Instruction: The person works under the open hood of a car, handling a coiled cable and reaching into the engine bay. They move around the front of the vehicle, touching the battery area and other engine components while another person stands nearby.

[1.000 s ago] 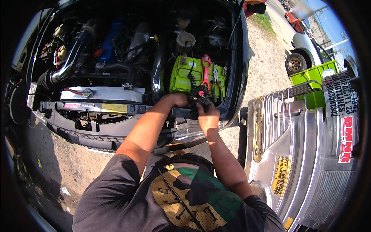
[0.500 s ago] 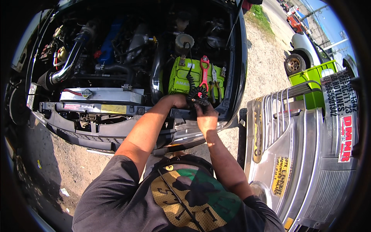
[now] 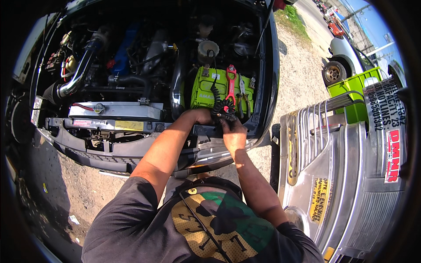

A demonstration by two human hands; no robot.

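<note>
Black coiled cable (image 3: 215, 93) gathers into a dark bundle just right of the frame's centre, at the near edge of a lime-green battery (image 3: 201, 85). The right hand (image 3: 235, 133) looks pinched onto the bundle's lower side; the left hand (image 3: 202, 116) is at its left edge, fingertips hidden, so I cannot tell whether it grips. As I judge it, the step in hand is two-handed handling of this cable, which calls for fine finger control close to the pink tool (image 3: 231, 81) and the pliers (image 3: 242, 94) lying on the battery. Pale lettering runs along the battery's front. Farther out, left of centre, a pinkish label (image 3: 82, 123) and a yellow label (image 3: 129, 124) carry small print. On the metal vehicle (image 3: 342, 162) at lower right are a yellow, dark-lettered patch (image 3: 316, 211) and a red-lettered white sticker (image 3: 391, 157)
</note>
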